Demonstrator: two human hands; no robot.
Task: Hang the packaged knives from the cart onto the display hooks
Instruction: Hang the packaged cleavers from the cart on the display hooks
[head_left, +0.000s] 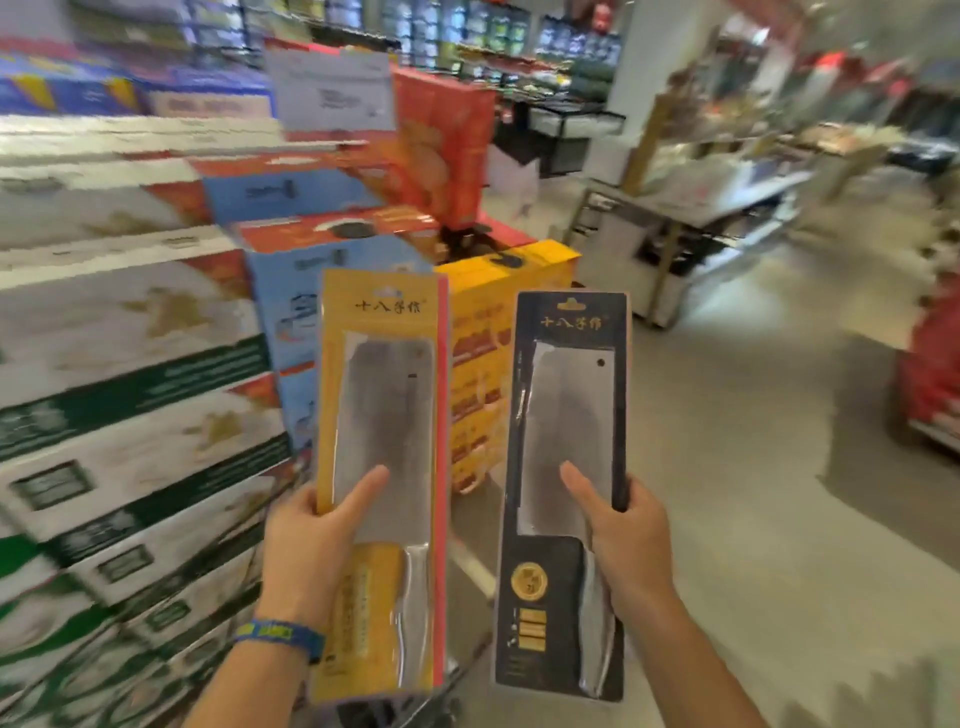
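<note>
The left hand (306, 545) grips the yellow packaged knife (382, 415) at its lower left edge, thumb across the blade window. The right hand (628, 551) grips the black packaged knife (566, 415) at its lower right edge. Both are held upright in the air, side by side but apart (surroundings blurred), near stacked boxes (130, 389).

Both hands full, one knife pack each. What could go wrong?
The left hand grips the yellow pack and right hand the black pack low down, so the tall tops could tip or slip. No free hand to steady either while hanging it. Stacked boxes stand close on the left; the yellow pack could clip them.
</note>
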